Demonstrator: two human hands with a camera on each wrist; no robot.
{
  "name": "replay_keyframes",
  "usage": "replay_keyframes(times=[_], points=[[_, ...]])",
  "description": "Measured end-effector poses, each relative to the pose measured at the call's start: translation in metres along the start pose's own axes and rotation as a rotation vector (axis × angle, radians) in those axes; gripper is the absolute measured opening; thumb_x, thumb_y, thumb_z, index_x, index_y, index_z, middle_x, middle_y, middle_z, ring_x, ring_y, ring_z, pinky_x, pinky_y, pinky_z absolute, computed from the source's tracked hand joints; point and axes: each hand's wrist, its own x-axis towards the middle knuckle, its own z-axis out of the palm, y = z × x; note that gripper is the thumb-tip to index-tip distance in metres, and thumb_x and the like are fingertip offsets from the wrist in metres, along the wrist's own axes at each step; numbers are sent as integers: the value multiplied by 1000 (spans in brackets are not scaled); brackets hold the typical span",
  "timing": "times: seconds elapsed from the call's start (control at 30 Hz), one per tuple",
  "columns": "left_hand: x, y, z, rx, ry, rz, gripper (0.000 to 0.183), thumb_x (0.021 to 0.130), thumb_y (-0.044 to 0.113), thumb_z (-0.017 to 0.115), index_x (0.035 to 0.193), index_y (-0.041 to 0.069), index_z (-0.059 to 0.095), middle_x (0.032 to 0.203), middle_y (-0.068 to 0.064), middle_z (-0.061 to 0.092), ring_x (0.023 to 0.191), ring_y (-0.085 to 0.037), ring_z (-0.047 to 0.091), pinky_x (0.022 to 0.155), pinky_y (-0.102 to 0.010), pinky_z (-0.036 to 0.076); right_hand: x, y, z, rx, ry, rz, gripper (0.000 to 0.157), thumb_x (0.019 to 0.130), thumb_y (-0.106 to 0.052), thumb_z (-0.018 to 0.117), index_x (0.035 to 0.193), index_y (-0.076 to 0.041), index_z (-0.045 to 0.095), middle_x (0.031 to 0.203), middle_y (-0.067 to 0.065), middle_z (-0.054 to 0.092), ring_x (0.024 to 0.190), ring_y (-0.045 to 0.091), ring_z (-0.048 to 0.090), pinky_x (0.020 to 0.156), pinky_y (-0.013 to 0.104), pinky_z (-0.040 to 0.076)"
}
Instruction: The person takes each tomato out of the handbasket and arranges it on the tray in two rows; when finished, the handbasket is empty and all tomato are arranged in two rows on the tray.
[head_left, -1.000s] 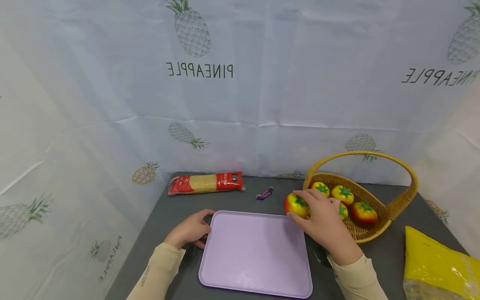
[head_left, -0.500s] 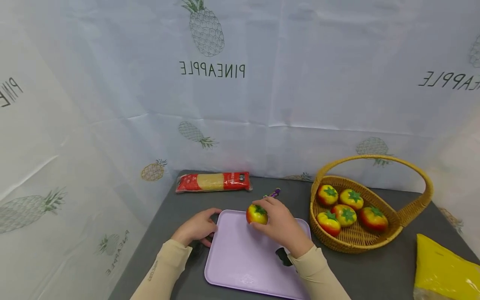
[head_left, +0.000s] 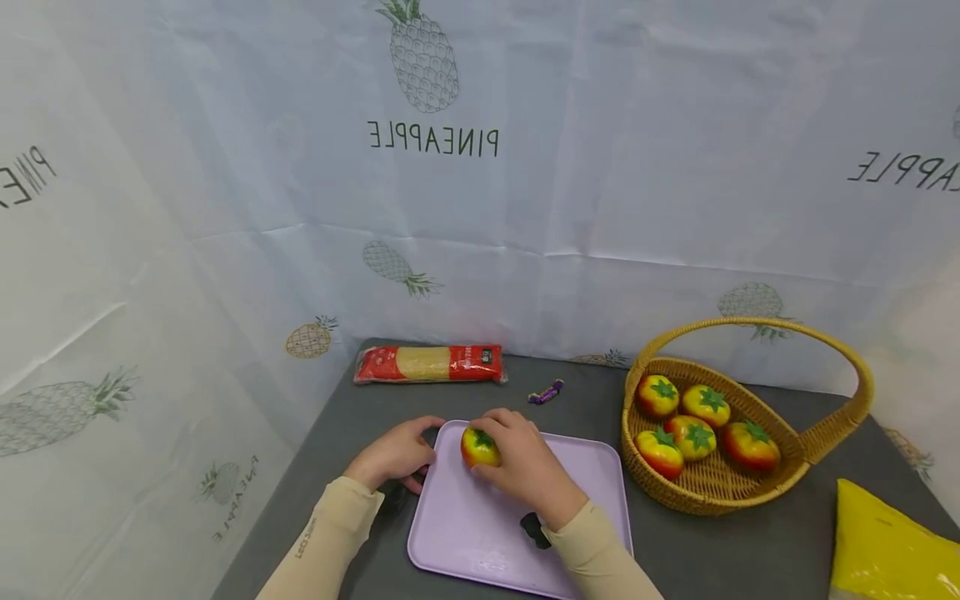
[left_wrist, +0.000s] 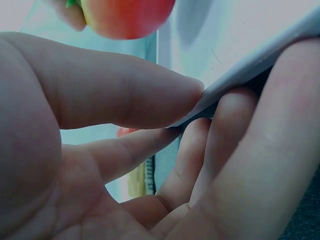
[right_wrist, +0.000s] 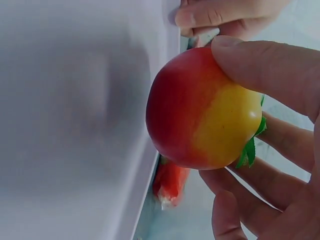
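Note:
My right hand [head_left: 528, 467] pinches a red-and-yellow tomato [head_left: 478, 448] with a green leafy top, over the back left part of a lilac tray [head_left: 472, 542]. In the right wrist view, thumb and fingers grip the tomato [right_wrist: 200, 110] from its leafy side, and a shadow falls on the tray [right_wrist: 60, 125]. My left hand [head_left: 393, 457] holds the tray's left edge near its back corner. The left wrist view shows the thumb [left_wrist: 150, 92] against the rim [left_wrist: 240, 70], with fingers curled beneath it.
A wicker basket [head_left: 693, 498] with a tall handle stands right of the tray, holding several similar tomatoes [head_left: 692, 437]. Behind the tray lie a red noodle packet [head_left: 429, 364] and a purple wrapped candy [head_left: 546, 392]. A yellow bag [head_left: 892, 542] lies at the front right.
My right hand has carried the tomato from beside the basket leftward over the tray. The left hand has stayed at the tray's edge. The head view has shifted slightly left.

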Motion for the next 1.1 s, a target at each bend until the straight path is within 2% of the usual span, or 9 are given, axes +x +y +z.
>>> replay_keyframes(times=[0.23,0.43,0.8,1.1], points=[[-2,-2,-2,9,0,-1,62,95,3,65,155,13,55,97,-14,67,78,-26,67,58,-40,66,1,-6,12,-49,-27,-38,55,85,-27,92,135,-15,72,130,4,69,118,27,64,106,51,53],[0,-2,-2,14,2,4,61,95,3,65,154,13,55,97,-14,67,78,-26,66,58,-40,66,0,-9,16,-79,-8,-57,54,85,-29,93,134,-16,73,130,3,69,117,25,64,102,48,52],[3,-2,-2,17,8,0,60,96,4,65,154,14,55,97,-14,67,79,-26,67,57,-39,66,1,-8,15,-64,20,-57,57,84,-28,93,135,-15,73,131,4,69,117,26,64,95,44,49],[3,0,-1,25,11,-18,60,96,5,66,154,14,55,99,-14,67,80,-26,67,58,-39,66,0,-6,10,-20,4,-33,64,82,-27,94,139,-13,71,135,5,68,121,28,63,98,47,50]])
